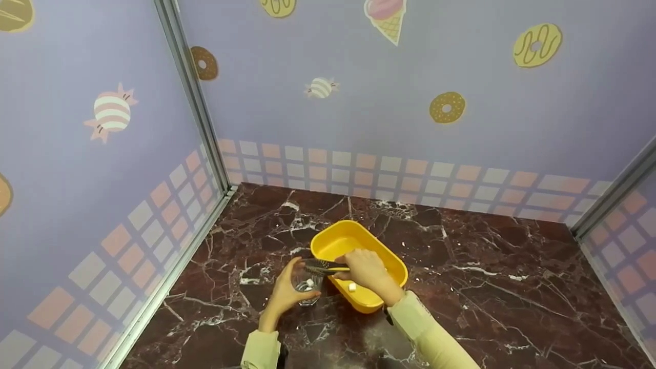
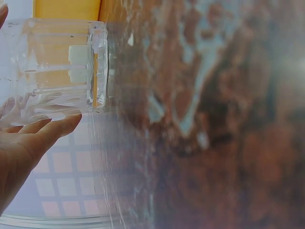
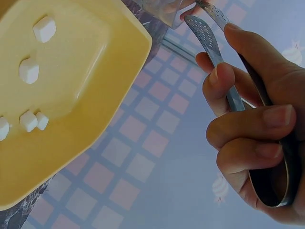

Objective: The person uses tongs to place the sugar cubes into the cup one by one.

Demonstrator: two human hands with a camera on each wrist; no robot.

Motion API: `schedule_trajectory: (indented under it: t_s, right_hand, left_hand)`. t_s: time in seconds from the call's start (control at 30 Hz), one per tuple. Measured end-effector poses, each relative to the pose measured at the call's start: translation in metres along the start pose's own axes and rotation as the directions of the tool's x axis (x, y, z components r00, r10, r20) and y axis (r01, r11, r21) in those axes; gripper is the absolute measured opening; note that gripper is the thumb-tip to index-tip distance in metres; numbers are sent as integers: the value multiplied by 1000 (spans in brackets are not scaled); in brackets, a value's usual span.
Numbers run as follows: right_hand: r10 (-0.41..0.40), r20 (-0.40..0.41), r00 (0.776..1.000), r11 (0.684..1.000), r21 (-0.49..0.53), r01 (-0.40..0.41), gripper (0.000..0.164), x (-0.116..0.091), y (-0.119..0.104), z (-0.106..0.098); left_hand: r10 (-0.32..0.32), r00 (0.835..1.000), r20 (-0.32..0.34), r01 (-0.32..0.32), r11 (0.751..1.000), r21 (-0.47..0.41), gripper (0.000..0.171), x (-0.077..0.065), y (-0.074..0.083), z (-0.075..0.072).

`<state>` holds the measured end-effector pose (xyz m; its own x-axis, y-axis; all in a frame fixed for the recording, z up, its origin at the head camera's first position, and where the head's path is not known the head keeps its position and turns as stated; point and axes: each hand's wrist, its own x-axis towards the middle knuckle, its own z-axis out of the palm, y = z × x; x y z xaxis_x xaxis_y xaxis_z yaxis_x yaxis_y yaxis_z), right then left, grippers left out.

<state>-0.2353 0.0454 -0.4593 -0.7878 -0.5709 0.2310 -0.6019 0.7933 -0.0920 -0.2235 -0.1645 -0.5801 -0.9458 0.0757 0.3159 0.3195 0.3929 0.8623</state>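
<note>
On the left, the person's left hand [image 1: 285,291] has thumb and fingers curved round a clear glass cup [image 2: 47,76], upright on the dark marbled table [image 1: 476,287], with a white cube [image 2: 78,63] near its bottom. Metal tongs [image 3: 204,36] reach to the cup's mouth, their perforated tips parted; I make out nothing between them, though that spot is partly hidden from where I stand. The right hand [image 1: 365,269] has its fingers wrapped round the tongs, above the yellow basin [image 1: 333,246], where several more cubes [image 3: 44,29] lie. I'd judge this the release step, cube into cup; the next move calls for lifting the tips clear and pinching another cube from the basin.
</note>
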Motion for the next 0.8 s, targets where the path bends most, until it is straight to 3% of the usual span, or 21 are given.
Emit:
schedule_trajectory:
  t_s: [0.3,0.57,0.8]
  right_hand:
    - [21,15,1000,1000,14,-21,31,-1,6,-5]
    - [17,-17,1000,1000,15,-17,19,-3,20,-11]
    - [79,-26,997,996,42,-78,29,-8,33,-15]
  left_hand:
    - [4,1000,1,-4,1000,15,94,-1,0,-1]
    - [11,1000,-3,-11,1000,12,93,-1,1,-1]
    - [22,1000,-11,-23,1000,-3,93,-1,-1,1]
